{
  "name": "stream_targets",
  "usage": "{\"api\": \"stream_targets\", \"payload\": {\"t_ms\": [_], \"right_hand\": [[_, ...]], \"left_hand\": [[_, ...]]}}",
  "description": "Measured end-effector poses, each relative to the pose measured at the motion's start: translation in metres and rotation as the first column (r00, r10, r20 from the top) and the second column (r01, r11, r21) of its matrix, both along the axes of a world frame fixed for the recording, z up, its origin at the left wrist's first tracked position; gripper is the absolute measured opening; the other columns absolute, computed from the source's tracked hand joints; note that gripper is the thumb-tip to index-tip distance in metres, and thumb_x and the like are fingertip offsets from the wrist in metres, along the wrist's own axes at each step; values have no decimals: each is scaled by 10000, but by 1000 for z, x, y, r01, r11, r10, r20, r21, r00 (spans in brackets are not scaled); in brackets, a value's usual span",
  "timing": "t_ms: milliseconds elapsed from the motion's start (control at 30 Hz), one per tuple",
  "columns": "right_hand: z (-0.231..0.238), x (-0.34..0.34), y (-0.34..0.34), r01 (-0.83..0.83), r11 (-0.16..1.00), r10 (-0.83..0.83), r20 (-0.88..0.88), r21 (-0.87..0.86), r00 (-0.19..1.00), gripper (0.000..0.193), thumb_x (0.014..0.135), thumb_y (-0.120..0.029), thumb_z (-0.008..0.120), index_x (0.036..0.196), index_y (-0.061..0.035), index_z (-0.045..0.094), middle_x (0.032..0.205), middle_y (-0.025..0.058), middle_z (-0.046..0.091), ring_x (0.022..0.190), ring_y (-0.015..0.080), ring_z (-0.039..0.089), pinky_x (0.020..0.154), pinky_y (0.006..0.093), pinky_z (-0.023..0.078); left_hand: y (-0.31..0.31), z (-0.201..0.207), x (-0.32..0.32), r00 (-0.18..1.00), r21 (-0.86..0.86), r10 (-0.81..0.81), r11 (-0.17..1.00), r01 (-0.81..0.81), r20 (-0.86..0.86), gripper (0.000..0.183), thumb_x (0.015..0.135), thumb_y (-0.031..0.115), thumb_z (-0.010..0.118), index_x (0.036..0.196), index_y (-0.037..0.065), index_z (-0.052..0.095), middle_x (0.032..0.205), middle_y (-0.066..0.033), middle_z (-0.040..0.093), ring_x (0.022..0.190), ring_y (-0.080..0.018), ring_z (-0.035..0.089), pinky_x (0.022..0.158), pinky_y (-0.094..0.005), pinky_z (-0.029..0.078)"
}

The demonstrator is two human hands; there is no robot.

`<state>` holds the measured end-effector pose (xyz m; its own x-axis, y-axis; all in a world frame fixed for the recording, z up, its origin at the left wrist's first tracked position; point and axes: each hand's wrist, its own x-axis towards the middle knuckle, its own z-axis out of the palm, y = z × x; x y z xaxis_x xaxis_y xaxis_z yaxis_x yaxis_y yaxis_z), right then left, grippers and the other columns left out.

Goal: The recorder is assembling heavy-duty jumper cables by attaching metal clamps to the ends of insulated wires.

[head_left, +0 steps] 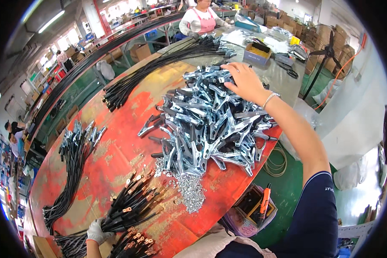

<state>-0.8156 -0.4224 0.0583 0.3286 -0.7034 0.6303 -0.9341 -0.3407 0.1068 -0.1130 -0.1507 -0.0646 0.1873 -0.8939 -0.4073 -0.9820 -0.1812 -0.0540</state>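
Head view. The person's right hand [247, 84], bare and with a pale bracelet at the wrist, lies over the upper edge of a large heap of silver metal spring clamps with dark grips [215, 124]; its fingers are extended forward, the thumb set apart from them. The person's left hand [98, 232], in a whitish glove, rests against a bundle of black cables tipped with copper lugs [129, 210], its fingers bent over the strands. Whether either hand has closed firmly on anything cannot be told from this angle.

The heap occupies the right part of a worn red tabletop [120, 133]. A scatter of small silver metal nuts [191, 193] borders its lower edge. At left lies a curved bundle of black cables ending in silver clamps [73, 172]; beyond, a longer black cable bundle [150, 71] stretches across. An orange-and-black handheld tool [265, 202] stands below the tabletop's right edge. In the background, a co-worker in a pink apron [202, 21] faces the workspace.
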Motion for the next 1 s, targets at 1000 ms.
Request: {"api": "stream_targets", "payload": {"t_ms": [1000], "right_hand": [[46,62,21,-253,933,240,967,-254,-86,356,974,-327,570,1259,-113,568,1004,2,601,853,96,576,795,273,492]], "left_hand": [[11,-7,27,953,-155,-189,976,155,-238,729,642,306,831,1283,115,540,1187,-213,610,1100,-389,580,933,-452,479]]}}
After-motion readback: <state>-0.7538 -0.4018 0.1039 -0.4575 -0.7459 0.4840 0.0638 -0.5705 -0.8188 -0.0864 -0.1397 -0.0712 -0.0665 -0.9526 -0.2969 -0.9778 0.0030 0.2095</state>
